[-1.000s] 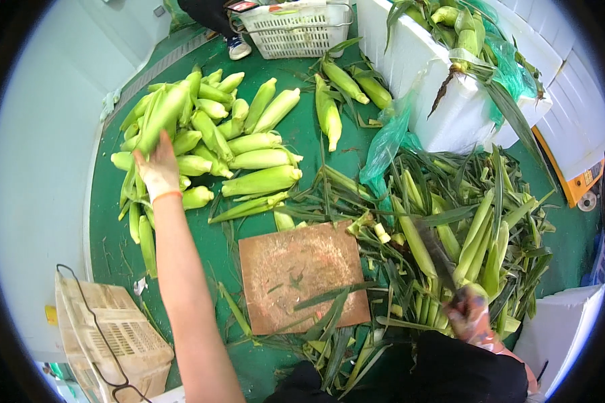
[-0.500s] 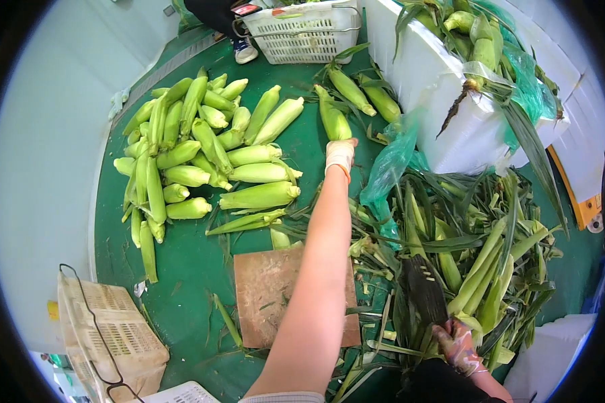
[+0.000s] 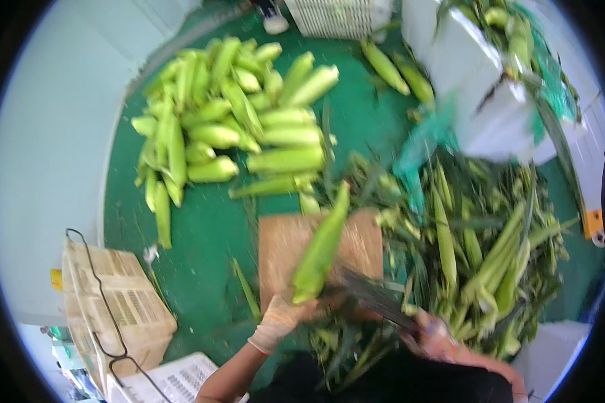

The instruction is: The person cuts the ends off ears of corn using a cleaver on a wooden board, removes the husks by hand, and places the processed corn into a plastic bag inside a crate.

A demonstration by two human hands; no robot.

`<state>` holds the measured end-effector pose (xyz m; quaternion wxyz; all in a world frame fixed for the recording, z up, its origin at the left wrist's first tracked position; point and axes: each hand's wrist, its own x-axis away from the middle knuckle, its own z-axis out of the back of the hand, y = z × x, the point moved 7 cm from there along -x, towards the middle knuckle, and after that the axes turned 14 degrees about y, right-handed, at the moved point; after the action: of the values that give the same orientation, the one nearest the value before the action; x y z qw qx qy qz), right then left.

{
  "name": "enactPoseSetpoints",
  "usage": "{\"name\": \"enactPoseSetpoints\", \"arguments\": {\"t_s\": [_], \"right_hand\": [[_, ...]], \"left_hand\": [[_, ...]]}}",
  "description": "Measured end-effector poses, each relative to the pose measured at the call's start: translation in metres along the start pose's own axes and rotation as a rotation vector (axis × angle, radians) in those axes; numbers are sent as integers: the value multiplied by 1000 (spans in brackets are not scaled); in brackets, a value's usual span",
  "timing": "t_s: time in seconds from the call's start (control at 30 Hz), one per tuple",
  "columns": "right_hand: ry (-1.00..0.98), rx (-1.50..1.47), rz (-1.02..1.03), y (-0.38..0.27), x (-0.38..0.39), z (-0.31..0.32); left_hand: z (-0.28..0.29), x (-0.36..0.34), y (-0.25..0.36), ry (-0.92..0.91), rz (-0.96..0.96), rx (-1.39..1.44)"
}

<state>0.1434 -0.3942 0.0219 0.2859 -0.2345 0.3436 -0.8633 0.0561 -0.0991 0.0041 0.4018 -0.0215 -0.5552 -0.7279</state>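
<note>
My left hand [image 3: 282, 321], in a pale glove, grips a green corn ear [image 3: 319, 252] by its lower end, holding it upright and slightly tilted above a square wooden board [image 3: 282, 238]. My right hand [image 3: 429, 336], in a patterned glove, is closed on the handle of a large dark knife [image 3: 376, 299], whose blurred blade reaches over the board beside the ear. Beyond the board at the left lies a heap of green corn ears [image 3: 202, 121]; at the right is a heap of husks and leaves [image 3: 491, 269].
A white foam box [image 3: 450, 60] with corn and green plastic film [image 3: 420, 161] stands at upper right, loose ears [image 3: 383, 67] beside it. A slatted basket [image 3: 333, 17] and someone's shoe [image 3: 274, 20] are at the top. A cream crate [image 3: 134, 302] sits at lower left.
My left hand went from the left heap to a loose ear near the foam box, then came back over the board with an ear. My right hand and knife have moved leftward toward it.
</note>
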Motion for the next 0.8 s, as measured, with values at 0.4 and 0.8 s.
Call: {"name": "enactPoseSetpoints", "arguments": {"t_s": [0.4, 0.8], "right_hand": [[214, -459, 239, 15, -68, -55], [349, -283, 85, -127, -105, 27]], "left_hand": [[23, 84, -71, 402, -355, -957], [-23, -12, 7, 158, -549, -999]]}}
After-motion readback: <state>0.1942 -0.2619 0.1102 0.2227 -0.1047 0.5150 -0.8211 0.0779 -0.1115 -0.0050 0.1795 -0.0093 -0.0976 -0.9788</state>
